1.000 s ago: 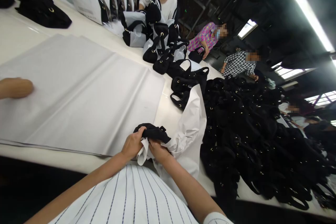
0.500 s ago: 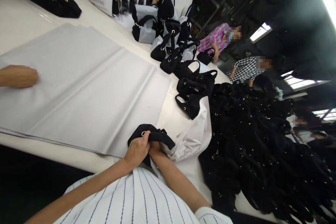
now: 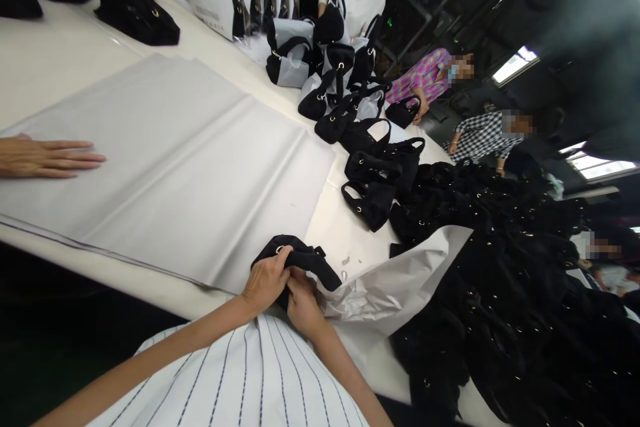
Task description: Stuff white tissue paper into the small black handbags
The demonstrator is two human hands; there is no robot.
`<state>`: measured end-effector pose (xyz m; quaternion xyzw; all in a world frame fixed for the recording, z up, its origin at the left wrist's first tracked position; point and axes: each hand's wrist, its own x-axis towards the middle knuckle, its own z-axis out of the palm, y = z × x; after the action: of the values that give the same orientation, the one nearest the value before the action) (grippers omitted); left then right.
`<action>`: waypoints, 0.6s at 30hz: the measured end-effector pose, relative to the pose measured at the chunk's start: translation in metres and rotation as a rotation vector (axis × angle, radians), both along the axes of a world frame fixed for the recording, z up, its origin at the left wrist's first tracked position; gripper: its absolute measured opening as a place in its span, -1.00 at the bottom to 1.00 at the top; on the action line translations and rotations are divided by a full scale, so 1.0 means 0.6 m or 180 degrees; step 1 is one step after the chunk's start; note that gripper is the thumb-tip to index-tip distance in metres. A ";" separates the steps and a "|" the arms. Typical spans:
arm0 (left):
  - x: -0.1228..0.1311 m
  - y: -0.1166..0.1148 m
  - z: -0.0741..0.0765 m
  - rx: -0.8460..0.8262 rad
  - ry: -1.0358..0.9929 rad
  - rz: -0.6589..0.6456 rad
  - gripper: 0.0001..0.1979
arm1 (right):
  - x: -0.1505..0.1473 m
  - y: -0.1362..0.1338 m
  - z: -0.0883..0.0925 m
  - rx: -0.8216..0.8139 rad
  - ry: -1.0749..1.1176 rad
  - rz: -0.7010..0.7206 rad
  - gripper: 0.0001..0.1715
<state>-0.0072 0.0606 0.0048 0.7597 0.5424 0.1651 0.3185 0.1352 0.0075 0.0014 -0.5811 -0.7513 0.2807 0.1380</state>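
A small black handbag (image 3: 280, 247) with a gold ring lies at the table's front edge, by my body. My left hand (image 3: 267, 283) is closed on its upper side near the ring, thumb on top. Right beside it, at the bag's lower side, my right hand (image 3: 303, 303) has its fingers curled together; what lies between them is hidden. The bag's strap (image 3: 323, 270) arches over my right fingers. A crumpled pale sheet (image 3: 400, 280), like paper or thin lining, bunches against my right hand and spreads out to the right with its far corner raised.
A stack of large grey sheets (image 3: 190, 167) covers the table to the left, with another person's flat hand (image 3: 55, 159) on it. Black handbags (image 3: 373, 203) stand beyond it. A big heap of black bags (image 3: 510, 293) fills the right. Several people work across the table.
My right hand has drawn back slightly and shows more. The pale sheet's far end has swung up and right. The other person's hand has flattened out. The whole view has shifted a little.
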 end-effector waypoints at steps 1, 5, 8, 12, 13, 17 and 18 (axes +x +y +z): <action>0.003 -0.003 0.002 0.0007 -0.0001 -0.0021 -0.58 | 0.004 -0.002 0.005 -0.0080 -0.0082 0.0160 -0.37; 0.016 -0.021 0.008 0.0115 0.0062 -0.0381 -0.54 | 0.012 0.011 0.011 -0.0908 -0.0772 0.0501 -0.57; 0.015 -0.030 0.002 0.0173 0.0145 -0.0552 -0.52 | 0.001 0.035 0.011 -0.1415 -0.1019 0.0743 -0.59; 0.005 -0.028 -0.012 0.0203 0.0052 -0.0378 -0.54 | -0.016 0.061 0.015 -0.1440 -0.0945 0.1192 -0.64; 0.003 -0.027 -0.014 0.0227 -0.0031 -0.0345 -0.53 | -0.017 0.061 0.015 -0.1421 -0.0960 0.1169 -0.67; -0.007 -0.030 -0.013 0.0348 -0.0524 -0.0380 -0.49 | -0.008 0.037 0.008 -0.1166 -0.0881 0.0357 -0.67; -0.011 -0.033 -0.014 0.0320 -0.0670 -0.0424 -0.47 | -0.004 0.028 0.004 -0.1058 -0.0792 0.0000 -0.65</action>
<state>-0.0137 0.0409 -0.0036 0.7875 0.4453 0.2494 0.3454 0.1328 0.0242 0.0041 -0.6261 -0.7059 0.3268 -0.0537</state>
